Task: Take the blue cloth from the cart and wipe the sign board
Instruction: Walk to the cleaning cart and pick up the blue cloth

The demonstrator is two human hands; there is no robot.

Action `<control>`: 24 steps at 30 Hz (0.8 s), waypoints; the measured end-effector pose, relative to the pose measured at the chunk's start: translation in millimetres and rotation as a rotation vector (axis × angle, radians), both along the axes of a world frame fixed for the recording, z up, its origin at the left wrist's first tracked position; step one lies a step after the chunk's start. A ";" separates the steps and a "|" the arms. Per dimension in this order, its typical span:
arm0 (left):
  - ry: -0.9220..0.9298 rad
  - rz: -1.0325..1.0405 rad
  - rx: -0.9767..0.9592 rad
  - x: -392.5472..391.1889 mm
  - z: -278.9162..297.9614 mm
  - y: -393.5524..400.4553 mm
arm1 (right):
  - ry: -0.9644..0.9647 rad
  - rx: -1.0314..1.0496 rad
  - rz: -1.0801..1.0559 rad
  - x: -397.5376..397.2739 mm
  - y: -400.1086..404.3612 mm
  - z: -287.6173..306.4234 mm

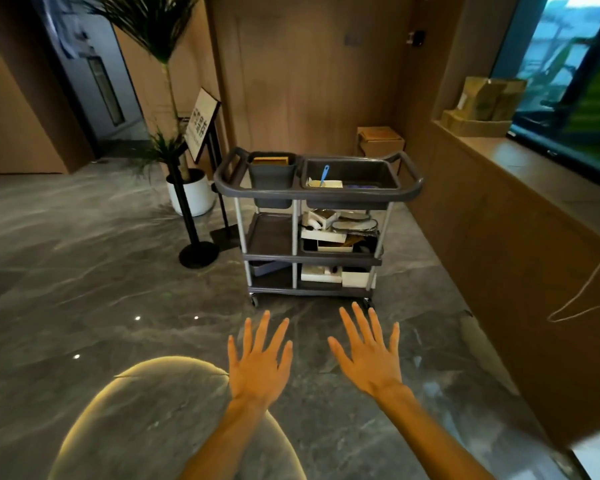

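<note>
A: Hands spread, left hand (260, 362) and right hand (369, 355) both empty, short of the cart (317, 195).

B: Cloth? Something bluish in the top-right bin (352, 173), ahead; right hand nearer. Sign (201, 124) stands left.

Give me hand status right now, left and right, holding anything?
Left hand: open, fingers spread, holding nothing, short of the cart.
Right hand: open, fingers spread, holding nothing.
</note>
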State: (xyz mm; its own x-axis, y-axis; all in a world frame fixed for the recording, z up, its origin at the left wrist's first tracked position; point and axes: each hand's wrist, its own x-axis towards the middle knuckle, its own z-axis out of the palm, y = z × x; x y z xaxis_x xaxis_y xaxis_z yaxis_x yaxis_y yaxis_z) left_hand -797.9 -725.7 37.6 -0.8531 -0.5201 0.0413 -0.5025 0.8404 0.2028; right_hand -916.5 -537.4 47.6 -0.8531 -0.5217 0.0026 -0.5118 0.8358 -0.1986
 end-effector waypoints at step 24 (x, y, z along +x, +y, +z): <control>0.025 -0.209 0.009 -312.9 3.2 -106.0 | 0.053 -0.025 -0.188 -277.8 -91.8 4.8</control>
State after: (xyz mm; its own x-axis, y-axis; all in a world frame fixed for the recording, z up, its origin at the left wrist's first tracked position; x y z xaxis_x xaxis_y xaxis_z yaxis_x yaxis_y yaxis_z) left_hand -1110.7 -831.7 40.8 -0.9412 -0.3325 0.0597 -0.3123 0.9239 0.2212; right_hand -1194.3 -629.1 52.4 -0.9339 -0.3522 0.0613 -0.3572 0.9130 -0.1969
